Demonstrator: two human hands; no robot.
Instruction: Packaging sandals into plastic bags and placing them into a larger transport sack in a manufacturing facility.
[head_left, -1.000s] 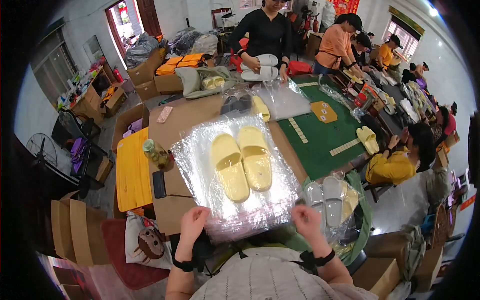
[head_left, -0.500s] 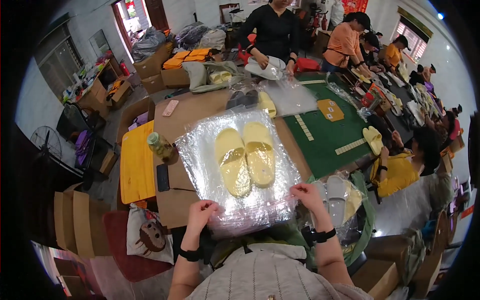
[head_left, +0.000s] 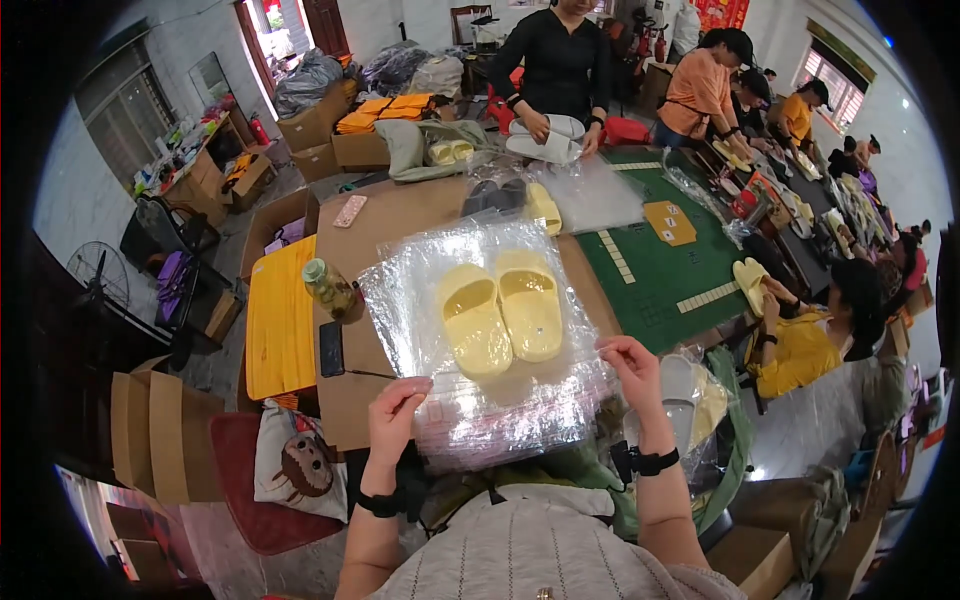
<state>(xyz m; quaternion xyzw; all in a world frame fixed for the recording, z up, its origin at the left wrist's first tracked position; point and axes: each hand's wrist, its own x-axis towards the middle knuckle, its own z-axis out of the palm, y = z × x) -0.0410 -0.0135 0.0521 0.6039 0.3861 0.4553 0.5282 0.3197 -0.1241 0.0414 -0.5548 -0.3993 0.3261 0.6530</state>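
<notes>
A pair of pale yellow slippers (head_left: 490,318) lies in a clear plastic bag (head_left: 575,320), on a stack of similar bags (head_left: 500,425) in front of me. My left hand (head_left: 396,412) pinches the bag's near left edge between thumb and fingers. At the opposite edge, the fingertips of my right hand (head_left: 634,370) close on the film in the same way. Glare on the plastic blurs where the top bag ends and the stack begins. Beyond the stack are another yellow slipper (head_left: 543,208) and dark slippers (head_left: 494,197).
A lidded glass jar (head_left: 328,288), a black phone (head_left: 331,348) and a pink phone (head_left: 350,211) lie left of the stack. Bagged grey slippers (head_left: 678,400) sit by my right forearm. A green mat (head_left: 640,300) covers the table's right part. Co-workers handle slippers beyond and to the right.
My hands have moved apart and slightly away from me, drawing the bag's near edge with them. The slippers look shorter from here. At the back, a co-worker's grey slippers have shifted.
</notes>
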